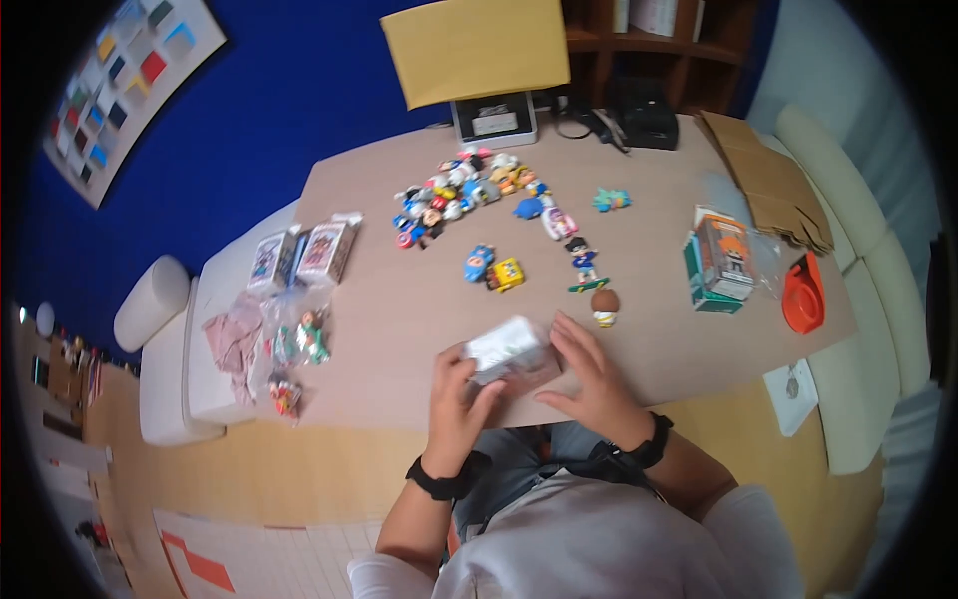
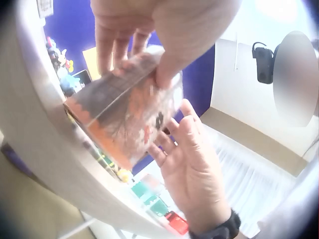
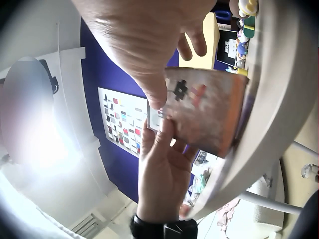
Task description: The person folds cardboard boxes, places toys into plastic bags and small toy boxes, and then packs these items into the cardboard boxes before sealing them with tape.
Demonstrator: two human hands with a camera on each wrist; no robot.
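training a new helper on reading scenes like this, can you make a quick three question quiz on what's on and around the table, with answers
1. Multiple choice: what does the left hand grip?
A) the pink cloth
B) a box
C) the skateboard figure

2. True or false: the yellow square figure lies right beside a blue figure.

3. Fill in the blank: seen by the seated person, the flattened brown cardboard is at the ____ end of the table.

Key: 1. B; 2. true; 3. right
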